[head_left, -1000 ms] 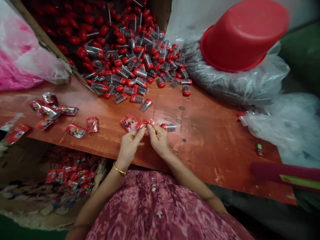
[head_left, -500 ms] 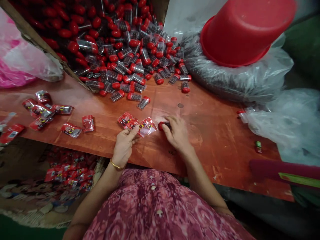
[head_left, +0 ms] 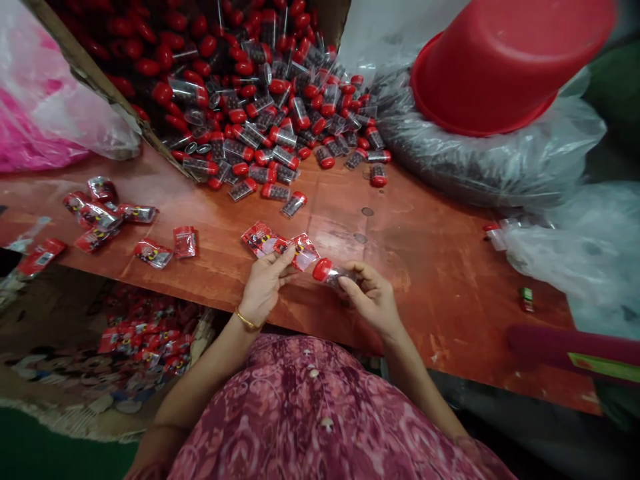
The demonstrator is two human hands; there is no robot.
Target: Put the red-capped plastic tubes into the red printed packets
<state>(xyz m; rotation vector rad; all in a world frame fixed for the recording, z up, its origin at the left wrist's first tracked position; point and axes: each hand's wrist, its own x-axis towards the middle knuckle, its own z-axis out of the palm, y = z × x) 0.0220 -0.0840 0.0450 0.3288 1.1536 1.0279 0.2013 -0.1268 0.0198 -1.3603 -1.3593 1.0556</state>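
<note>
My left hand (head_left: 266,283) is closed, pinching red printed wrappers (head_left: 259,238) between thumb and fingers just above the table. One wrapper (head_left: 304,251) fans out to the right, towards the other hand. My right hand (head_left: 371,297) grips the clear end of a small red-capped bottle (head_left: 323,269) with dark contents, tilted with its red cap pointing left at the wrappers. A narrow gap shows between cap and wrapper. Beyond both hands, similar red-capped bottles (head_left: 293,204) lie loose on the table (head_left: 425,267).
A tipped carton (head_left: 75,73) spills a heap of bottles at the back. Wrapped red packs (head_left: 153,253) lie at left, more packs (head_left: 150,337) in a box below the edge. A red tub (head_left: 500,67) stands on a filled plastic bag (head_left: 475,173). A purple roll (head_left: 545,347) lies right.
My right hand has lifted the bottle and turned it, so its red cap and clear body now show more plainly. My left hand still holds the wrappers. The whole view has shifted slightly.
</note>
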